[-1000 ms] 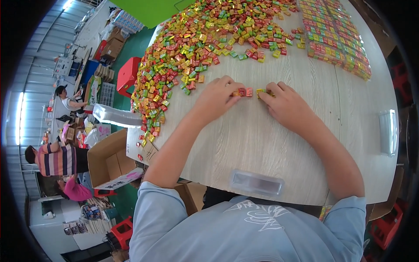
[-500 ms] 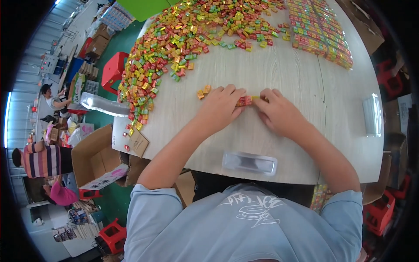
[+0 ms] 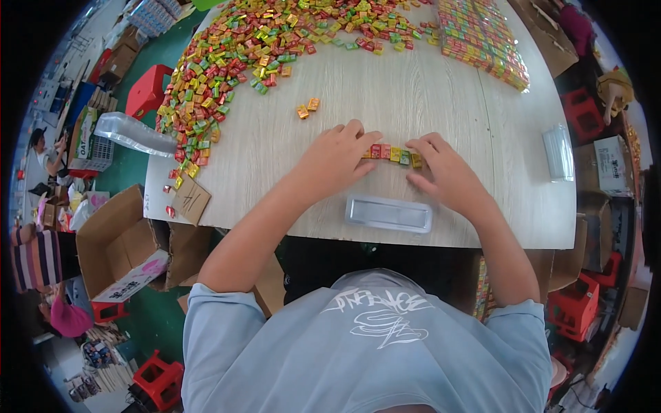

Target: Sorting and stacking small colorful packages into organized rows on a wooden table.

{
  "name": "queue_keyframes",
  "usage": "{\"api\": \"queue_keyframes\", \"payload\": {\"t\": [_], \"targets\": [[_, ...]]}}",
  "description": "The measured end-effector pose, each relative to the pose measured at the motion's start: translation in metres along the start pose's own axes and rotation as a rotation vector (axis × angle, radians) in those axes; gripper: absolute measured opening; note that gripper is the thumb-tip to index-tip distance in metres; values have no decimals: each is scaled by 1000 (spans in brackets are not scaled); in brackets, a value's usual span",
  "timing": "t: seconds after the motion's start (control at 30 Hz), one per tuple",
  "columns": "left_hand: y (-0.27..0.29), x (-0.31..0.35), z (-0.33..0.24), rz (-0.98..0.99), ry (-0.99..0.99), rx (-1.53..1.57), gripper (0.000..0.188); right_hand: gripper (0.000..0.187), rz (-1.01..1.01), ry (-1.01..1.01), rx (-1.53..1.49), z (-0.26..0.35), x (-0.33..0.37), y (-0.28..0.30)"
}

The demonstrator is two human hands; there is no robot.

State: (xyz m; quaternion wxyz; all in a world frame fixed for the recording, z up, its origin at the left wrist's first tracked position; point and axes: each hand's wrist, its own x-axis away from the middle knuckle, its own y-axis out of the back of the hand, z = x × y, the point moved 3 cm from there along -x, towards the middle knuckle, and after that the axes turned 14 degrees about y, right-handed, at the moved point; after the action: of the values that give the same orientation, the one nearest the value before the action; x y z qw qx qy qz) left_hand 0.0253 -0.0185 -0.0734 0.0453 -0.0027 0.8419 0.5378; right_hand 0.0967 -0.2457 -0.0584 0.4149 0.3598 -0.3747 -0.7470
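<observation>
A short row of small wrapped candies (image 3: pixel 390 152), red, orange, green and yellow, lies on the table between my hands. My left hand (image 3: pixel 337 158) is closed around its left end, thumb on the near side and fingers on the far side, hiding that end. At the other end, my right hand (image 3: pixel 444 171) has its thumb apart from its bent fingers; the fingertips touch the yellow end candy. Just nearer to me sits a clear plastic tray (image 3: pixel 389 215) with nothing in it. Two loose orange candies (image 3: pixel 308 108) lie beyond my left hand.
A large heap of candies (image 3: pixel 231 76) spreads over the table's far left. Film-wrapped candy packs (image 3: pixel 482 45) lie at the far right, and stacked clear trays (image 3: pixel 558 153) near the right edge. More clear trays (image 3: pixel 134 134) jut past the left edge, above an open cardboard box (image 3: pixel 120 241).
My hands have moved apart, showing more of the candy row between them. The two loose candies now stand clear of my left hand. The whole view has shifted.
</observation>
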Motion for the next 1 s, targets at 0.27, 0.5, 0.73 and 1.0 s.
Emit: {"api": "queue_keyframes", "payload": {"t": [0.27, 0.5, 0.73, 1.0], "targets": [[-13, -9, 0, -7, -22, 61, 32, 37, 44, -54, -72, -4, -13, -14], [20, 16, -21, -74, -80, 113, 29, 33, 1, -30, -83, 39, -4, 14], [14, 82, -54, -139, -126, 92, 28, 35, -43, -34, -45, 91, 45, 6], [-24, 125, -50, -298, -61, -73, 60, 41, -163, -64, 138, 94, 81, -33]]}}
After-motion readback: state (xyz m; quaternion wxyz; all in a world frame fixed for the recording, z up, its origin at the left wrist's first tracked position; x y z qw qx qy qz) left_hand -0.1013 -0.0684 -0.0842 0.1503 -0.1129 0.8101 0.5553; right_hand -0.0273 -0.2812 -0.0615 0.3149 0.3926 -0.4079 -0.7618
